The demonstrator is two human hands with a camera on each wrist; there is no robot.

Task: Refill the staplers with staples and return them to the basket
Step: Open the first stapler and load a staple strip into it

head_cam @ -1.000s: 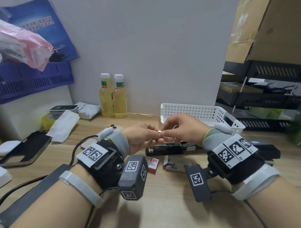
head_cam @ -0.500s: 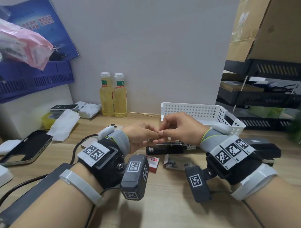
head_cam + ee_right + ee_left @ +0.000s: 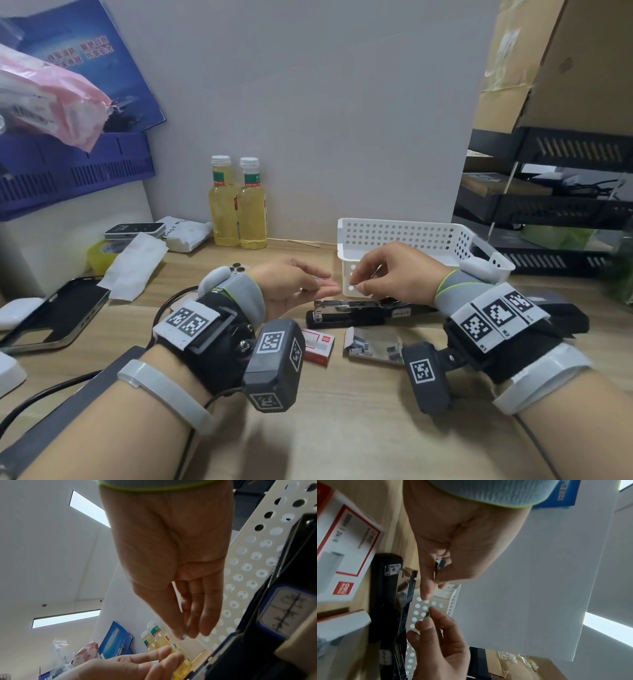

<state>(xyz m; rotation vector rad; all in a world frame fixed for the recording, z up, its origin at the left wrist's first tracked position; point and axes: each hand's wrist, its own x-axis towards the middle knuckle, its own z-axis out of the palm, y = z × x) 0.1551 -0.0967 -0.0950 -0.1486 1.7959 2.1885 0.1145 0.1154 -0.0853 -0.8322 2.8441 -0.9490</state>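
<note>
Your wooden desk [image 3: 342, 428] carries everything, and on it the white perforated basket [image 3: 411, 236] stands at the back right, against the wall. In front of the basket lies the black stapler [image 3: 346, 313], hinged open so its metal staple channel faces up. Nearer to you sit the red-and-white staple box [image 3: 318, 346] and, just beside it, an open tray of loose staples [image 3: 375, 344].

Your two hands hover above the stapler, close but apart. Your left hand [image 3: 294, 286] is held flat-ish with the fingers stretched toward the right. Your right hand [image 3: 387, 274] arches downward, thumb and fingertips drawn together over the stapler's channel.

The head view does not make clear what either hand carries. Your left wrist camera does: a short strip of staples [image 3: 440, 564] is tucked between the thumb and the fingers of your left hand, and the right hand's fingertips [image 3: 435, 613] pinch a smaller dark piece [image 3: 427, 614] in front of the basket wall. Your right wrist camera shows a small greyish bit at the thumb tip, blurred, and a small white piece lying on your left fingers [image 3: 154, 662].
</note>
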